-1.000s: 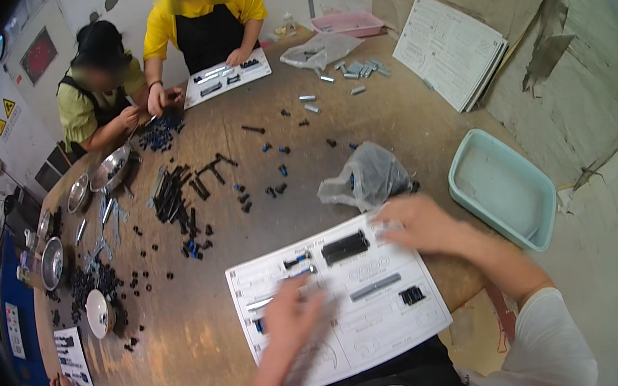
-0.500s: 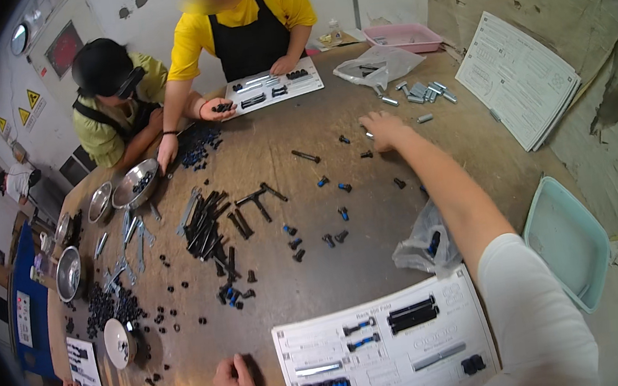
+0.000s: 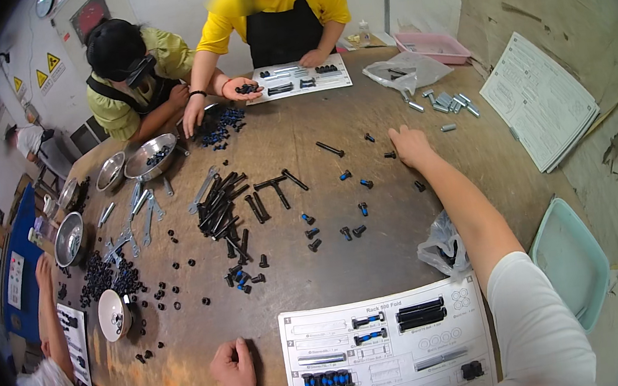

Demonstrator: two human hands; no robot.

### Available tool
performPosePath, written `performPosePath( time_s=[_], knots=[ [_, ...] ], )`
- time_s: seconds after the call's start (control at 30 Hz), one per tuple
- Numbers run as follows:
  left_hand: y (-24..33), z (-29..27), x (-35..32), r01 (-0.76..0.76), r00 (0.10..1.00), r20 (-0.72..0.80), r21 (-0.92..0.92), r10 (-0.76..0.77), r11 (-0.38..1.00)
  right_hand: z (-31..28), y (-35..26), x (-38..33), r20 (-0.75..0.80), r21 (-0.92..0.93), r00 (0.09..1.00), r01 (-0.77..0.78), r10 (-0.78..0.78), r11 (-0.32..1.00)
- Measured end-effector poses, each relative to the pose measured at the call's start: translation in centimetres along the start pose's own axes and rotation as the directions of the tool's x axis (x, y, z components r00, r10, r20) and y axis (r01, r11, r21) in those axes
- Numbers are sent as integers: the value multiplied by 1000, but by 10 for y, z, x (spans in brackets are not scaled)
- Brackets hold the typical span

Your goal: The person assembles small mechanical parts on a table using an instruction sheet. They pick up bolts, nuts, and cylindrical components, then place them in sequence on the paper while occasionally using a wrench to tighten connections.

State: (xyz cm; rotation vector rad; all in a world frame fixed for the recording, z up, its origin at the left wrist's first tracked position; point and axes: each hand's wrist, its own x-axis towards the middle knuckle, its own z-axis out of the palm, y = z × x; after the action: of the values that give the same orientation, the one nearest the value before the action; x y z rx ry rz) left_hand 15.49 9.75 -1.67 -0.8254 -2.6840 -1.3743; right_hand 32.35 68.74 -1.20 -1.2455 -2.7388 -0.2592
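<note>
My right hand [image 3: 413, 147] reaches across the wooden table, its fingers curled down near two small black bolts [image 3: 390, 155]. What its fingers close on is hidden. Several silver metal sleeves [image 3: 455, 103] lie beyond it to the right. At the near edge, my left hand [image 3: 234, 368] rests in a loose fist, thumb up, with nothing visible in it. Beside it lies a printed parts sheet [image 3: 391, 356] bearing black bolts [image 3: 421, 313], blue-banded bolts [image 3: 327, 380], silver rods [image 3: 322, 359] and black nuts [image 3: 472, 370].
Long black bolts [image 3: 219, 204] are heaped mid-table, with wrenches [image 3: 148, 216], black nuts [image 3: 107, 279] and metal bowls [image 3: 152, 157] to the left. A plastic bag [image 3: 443, 246] lies by my right forearm, near a green tray [image 3: 572, 261]. Co-workers work across [image 3: 280, 19] and at left.
The view has shifted left. My right hand has drawn slightly nearer, and the silver piece seen by its fingertips no longer shows. A co-worker's arm at lower left has moved forward.
</note>
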Motion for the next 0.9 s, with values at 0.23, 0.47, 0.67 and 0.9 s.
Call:
performPosePath(
  time_s=[0.23,0.47,0.67,0.9],
  knots=[
    [3,-7,-4,-60,998,-6,56,61,997,-46,-11,-47,-73,550,997,65,-29,832],
    [-1,3,0,-1,996,86,-116,11,993,-176,-105,-275,3,705,852,370,-524,605],
    [-4,-1,-3,-24,999,45,-139,31,990,-153,-159,-382,165,505,821,406,-547,762],
    [-5,-5,-1,-43,998,42,-132,49,990,-158,-174,-402,-117,448,848,510,-517,735]
  ],
)
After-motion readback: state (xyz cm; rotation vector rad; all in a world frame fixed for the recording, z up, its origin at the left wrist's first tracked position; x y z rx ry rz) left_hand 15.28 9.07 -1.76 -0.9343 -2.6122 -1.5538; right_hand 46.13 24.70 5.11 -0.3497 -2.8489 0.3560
